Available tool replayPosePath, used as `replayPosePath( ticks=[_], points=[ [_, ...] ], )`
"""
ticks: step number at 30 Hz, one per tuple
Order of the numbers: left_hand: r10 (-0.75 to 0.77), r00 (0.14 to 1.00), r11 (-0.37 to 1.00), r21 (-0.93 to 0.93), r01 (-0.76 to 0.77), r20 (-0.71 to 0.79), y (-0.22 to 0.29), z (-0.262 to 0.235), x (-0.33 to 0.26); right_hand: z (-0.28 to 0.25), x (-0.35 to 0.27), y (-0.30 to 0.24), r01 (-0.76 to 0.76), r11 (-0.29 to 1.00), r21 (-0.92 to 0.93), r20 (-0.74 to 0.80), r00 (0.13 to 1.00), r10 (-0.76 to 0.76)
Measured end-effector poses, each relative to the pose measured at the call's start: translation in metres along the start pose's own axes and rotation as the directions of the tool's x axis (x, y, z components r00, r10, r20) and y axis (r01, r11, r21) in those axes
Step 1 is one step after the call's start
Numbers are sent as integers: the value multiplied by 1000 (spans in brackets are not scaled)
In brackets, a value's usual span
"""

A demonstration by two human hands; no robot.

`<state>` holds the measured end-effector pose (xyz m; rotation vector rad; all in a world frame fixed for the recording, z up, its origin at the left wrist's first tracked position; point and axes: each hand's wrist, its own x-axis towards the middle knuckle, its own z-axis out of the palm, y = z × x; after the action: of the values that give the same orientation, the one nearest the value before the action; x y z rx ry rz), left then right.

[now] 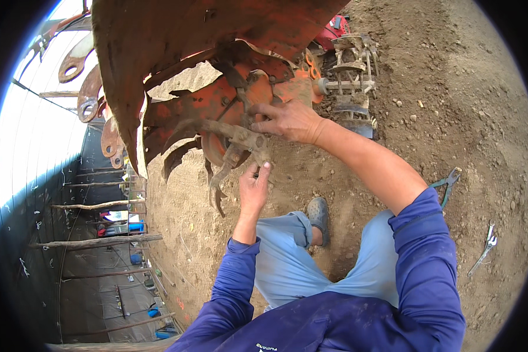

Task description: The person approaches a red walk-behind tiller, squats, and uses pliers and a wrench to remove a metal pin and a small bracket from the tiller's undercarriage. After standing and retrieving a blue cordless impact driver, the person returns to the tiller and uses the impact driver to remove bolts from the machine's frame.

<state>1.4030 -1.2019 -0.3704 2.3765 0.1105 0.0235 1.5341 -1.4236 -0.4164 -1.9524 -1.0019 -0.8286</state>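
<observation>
An orange, dirt-caked rotary tiller, with worn curved tines on its rotor (217, 105), stands in front of me under a rusty orange hood (176, 35). My left hand (254, 189) pinches the lower edge of a soil-covered tine bracket (253, 141), thumb on top. From the right, my right hand (290, 121) reaches to the bracket's upper side, its fingers curled around a tine's edge by the rotor. A long curved tine (217, 190) hangs down left of my left hand. My palms hide part of the contact.
A spiked metal cage wheel (353, 82) sits at the back right on loose soil. Green-handled pliers (449, 185) and a wrench (484, 249) lie on the dirt to my right. At left are rusty hooked plates (89, 94) and a rough wooden pole frame (100, 242).
</observation>
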Motion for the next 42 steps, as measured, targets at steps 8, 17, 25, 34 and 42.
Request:
replayPosePath(
  ticks=[8,17,25,34,42],
  points=[
    [-10,999,996,92,6,38,-3,-11,3,-9,4,14,216,970,-112,99,974,-205],
    [-8,997,991,135,-1,73,1,-17,0,-1,3,19,252,963,-100,11,968,-252],
    [10,994,990,139,-25,107,23,-30,-4,0,-11,14,116,992,-45,80,990,-112],
    [-44,982,964,266,-6,182,36,-52,0,12,-15,10,133,986,106,-86,989,-124],
    [-43,985,979,204,7,170,36,-47,-1,7,-14,18,175,980,91,23,984,-178]
  ],
)
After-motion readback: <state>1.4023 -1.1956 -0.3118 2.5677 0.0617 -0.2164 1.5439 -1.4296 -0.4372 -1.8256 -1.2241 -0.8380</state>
